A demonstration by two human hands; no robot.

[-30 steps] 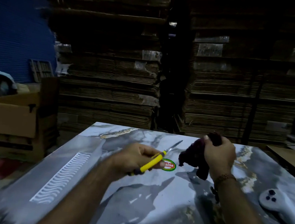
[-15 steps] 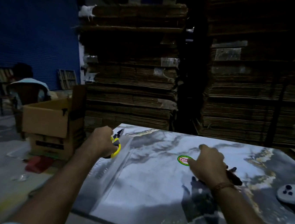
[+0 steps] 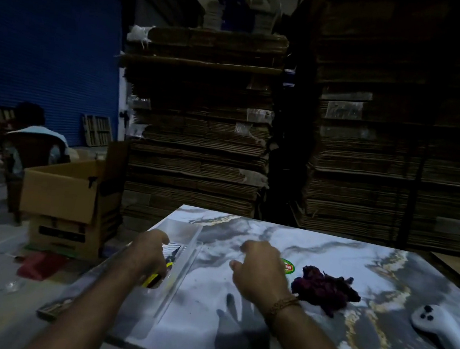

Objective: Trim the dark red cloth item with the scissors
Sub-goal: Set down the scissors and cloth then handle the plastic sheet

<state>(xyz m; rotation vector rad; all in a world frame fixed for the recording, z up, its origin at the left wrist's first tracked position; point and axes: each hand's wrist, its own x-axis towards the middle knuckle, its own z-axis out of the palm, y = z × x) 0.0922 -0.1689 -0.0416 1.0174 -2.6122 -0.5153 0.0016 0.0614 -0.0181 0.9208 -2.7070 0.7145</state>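
The marbled table [image 3: 314, 250] runs from its far edge, just in front of the stacked cardboard [image 3: 199, 130], down to a near edge that cuts across under both forearms; its left edge slants along a clear plastic strip [image 3: 180, 269]. The dark red cloth item [image 3: 324, 290] lies crumpled on the table, just right of the right hand [image 3: 262, 272] and apart from it, with a green round sticker [image 3: 287, 266] half hidden behind that hand. The right hand hovers with its fingers loosely curled and nothing in them. The left hand [image 3: 149, 254] sits at the table's left edge over the scissors [image 3: 163, 270], whose yellow handle and dark blades peek out beneath the palm; whether the fingers actually close on the scissors cannot be told. Bare tabletop lies between the two hands and in front of them. A white controller [image 3: 440, 327] rests near the right edge, its lower end cut off by the frame. Left of the table an open cardboard box [image 3: 60, 192] stands on the floor. The scene is dim, and the cloth's outline is hard to read.
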